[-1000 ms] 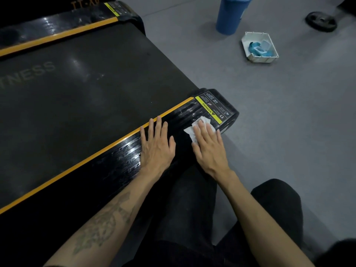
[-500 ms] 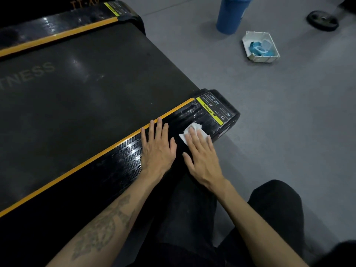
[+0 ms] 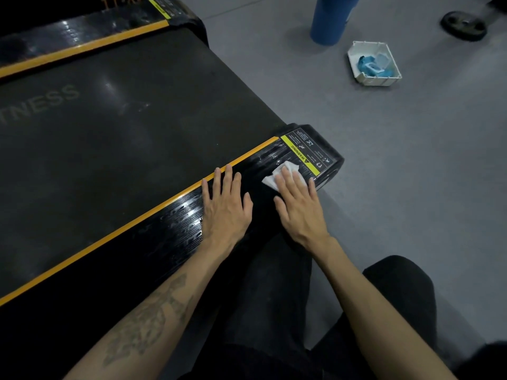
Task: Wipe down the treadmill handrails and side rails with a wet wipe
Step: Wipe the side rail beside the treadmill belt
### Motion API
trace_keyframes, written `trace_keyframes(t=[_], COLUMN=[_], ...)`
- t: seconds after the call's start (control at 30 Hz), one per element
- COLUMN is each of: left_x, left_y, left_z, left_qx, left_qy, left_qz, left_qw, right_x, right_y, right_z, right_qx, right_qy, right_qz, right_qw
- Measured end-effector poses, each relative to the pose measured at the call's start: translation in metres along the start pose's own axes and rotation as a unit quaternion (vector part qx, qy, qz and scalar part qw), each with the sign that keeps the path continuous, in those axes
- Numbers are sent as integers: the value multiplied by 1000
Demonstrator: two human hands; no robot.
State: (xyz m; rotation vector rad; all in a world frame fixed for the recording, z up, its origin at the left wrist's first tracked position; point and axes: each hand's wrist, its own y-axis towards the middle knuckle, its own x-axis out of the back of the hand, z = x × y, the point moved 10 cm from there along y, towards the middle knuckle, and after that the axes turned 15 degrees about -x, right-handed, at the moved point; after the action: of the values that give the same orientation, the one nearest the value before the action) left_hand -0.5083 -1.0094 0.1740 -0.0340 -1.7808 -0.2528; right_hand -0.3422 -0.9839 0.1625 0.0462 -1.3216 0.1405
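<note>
**2 Flat Hands on the Black Side Rail**

On the near side rail of the treadmill, 2 bare hands lie flat, side by side but not touching. This rail is black and shiny, with thin lines on top and an orange stripe along its edge next to the dark belt.

The right hand presses down on a white wet wipe with straight fingers. Part of the wipe sticks out past the fingertips. It sits close to the end of the rail, just touching a yellow and black warning sticker.

The left hand rests on the rail with its fingers spread out and holds nothing. Its fingertips reach the orange stripe. That arm has a tattoo on it.

Below the hands, the person's legs in black pants are by the rail.

Across the belt is the far side rail, also black with an orange stripe.

Out on the gray floor sit a blue bucket, a white tray with a blue pack in it, and a round black weight plate. They are well apart from the hands.
</note>
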Motion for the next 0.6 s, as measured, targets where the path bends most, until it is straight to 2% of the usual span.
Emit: trace_keyframes(t=[0.1, 0.2, 0.27, 0.37, 0.43, 0.6], left_x=[2, 2, 1, 0, 0, 0], left_y=[0, 0, 0, 0, 0, 0], left_z=[-2, -2, -1, 0, 1, 2], left_qx=[0, -1, 0, 3, 9, 11], left_qy=[-2, 3, 3, -3, -5, -4], left_qz=[-9, -5, -1, -4, -5, -1], left_qw=[1000, 1000, 1000, 1000, 1000, 1000], right_x=[-1, -8, -5, 2, 1, -5], right_y=[-2, -23, -16, 7, 5, -15], right_z=[8, 26, 21, 6, 15, 28], right_qx=[-28, 45, 58, -8, -19, 68], right_qy=[39, 21, 1, 0, 10, -7], right_qz=[11, 25, 17, 7, 11, 25], right_qw=[999, 998, 998, 1000, 1000, 997])
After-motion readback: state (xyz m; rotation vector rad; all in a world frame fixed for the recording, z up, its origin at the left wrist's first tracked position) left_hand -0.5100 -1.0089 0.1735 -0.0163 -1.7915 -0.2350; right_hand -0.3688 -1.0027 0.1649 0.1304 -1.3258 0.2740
